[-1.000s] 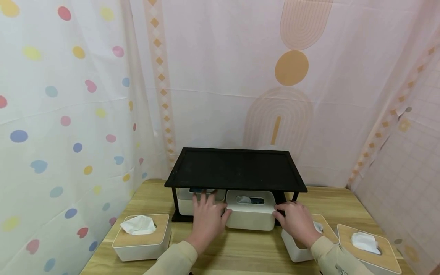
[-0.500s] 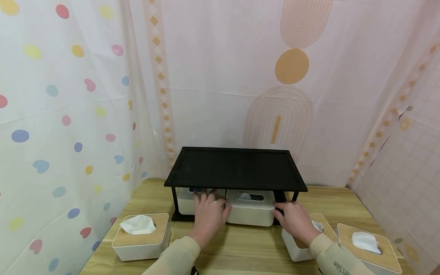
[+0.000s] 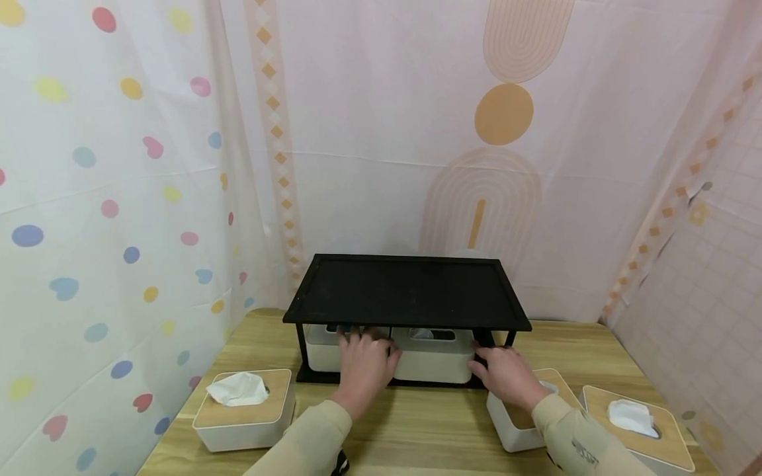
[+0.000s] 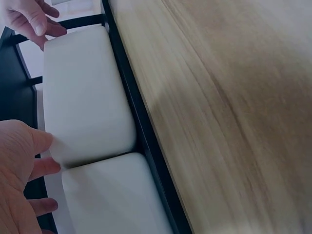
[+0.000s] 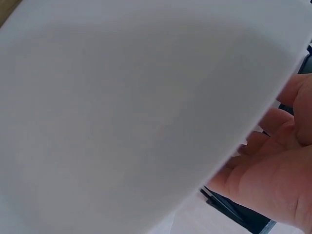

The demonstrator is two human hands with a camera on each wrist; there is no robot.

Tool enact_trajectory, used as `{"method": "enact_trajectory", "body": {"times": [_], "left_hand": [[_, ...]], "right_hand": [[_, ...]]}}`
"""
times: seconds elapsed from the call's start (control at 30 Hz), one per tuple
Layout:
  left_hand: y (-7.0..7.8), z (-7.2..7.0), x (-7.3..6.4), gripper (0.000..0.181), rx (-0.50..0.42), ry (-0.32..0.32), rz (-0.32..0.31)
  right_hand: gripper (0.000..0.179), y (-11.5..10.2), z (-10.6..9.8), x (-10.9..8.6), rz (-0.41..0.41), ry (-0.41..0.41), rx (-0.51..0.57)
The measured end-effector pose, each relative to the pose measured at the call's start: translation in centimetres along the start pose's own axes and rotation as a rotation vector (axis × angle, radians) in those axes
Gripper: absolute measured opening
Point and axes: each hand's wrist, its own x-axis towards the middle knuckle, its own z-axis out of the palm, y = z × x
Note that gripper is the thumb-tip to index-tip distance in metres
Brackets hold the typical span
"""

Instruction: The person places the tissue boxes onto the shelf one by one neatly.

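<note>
A white tissue box point(image 3: 432, 366) with an oval slot sits on the lower level of a black two-level stand point(image 3: 407, 291); the upper board covers its rear. My left hand point(image 3: 364, 367) touches that box's left end with the thumb. Its other fingers reach over a second white tissue box point(image 3: 323, 357) beside it. At the right end my right hand point(image 3: 508, 374) touches the box with thumb and fingertips. In the left wrist view the boxes stand side by side behind the front bar point(image 4: 127, 80), a narrow seam between them.
A wood-lidded tissue box point(image 3: 244, 410) stands left of the stand, a tissue poking out. Two more, a nearer box point(image 3: 516, 433) under my right forearm and a farther box point(image 3: 639, 426), stand right. A pale surface point(image 5: 122, 107) fills most of the right wrist view.
The right-hand white box has slid back into the stand, its front now roughly level with the box beside it. Both hands have moved slightly forward with it.
</note>
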Motion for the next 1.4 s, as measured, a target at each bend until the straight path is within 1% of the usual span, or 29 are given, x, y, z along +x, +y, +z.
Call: {"method": "enact_trajectory", "body": {"times": [0.2,0.43,0.53,0.83,1.0,1.1,1.27,1.4], "left_hand": [[0.0,0.5,0.3,0.018,0.001,0.02,-0.006],[-0.1,0.9,0.4,0.014,0.009,0.08,0.025],[-0.2,1.0,0.5,0.015,0.013,0.081,0.026],[-0.3,1.1,0.3,0.018,0.021,0.022,0.027],[-0.5,1.0,-0.1,0.023,0.029,0.014,0.062],[-0.6,0.9,-0.3,0.031,0.04,-0.012,0.076],[-0.8,0.7,-0.7,0.051,0.063,-0.08,0.078],[-0.9,0.5,-1.0,0.06,0.045,-0.101,0.088]], "right_hand": [[0.046,-0.1,-0.2,0.3,-0.005,-0.044,-0.003],[0.06,0.0,-0.4,0.4,0.027,-0.113,0.031],[0.061,0.2,-0.3,0.4,0.033,-0.116,0.047],[0.067,0.4,-0.1,0.3,0.041,-0.128,0.053],[0.07,0.4,-0.1,0.3,0.058,-0.144,0.065],[0.072,0.5,-0.1,0.2,0.064,-0.149,0.068],[0.074,0.4,-0.2,0.3,0.068,-0.155,0.063],[0.075,0.3,-0.3,0.2,0.076,-0.172,0.067]]}}
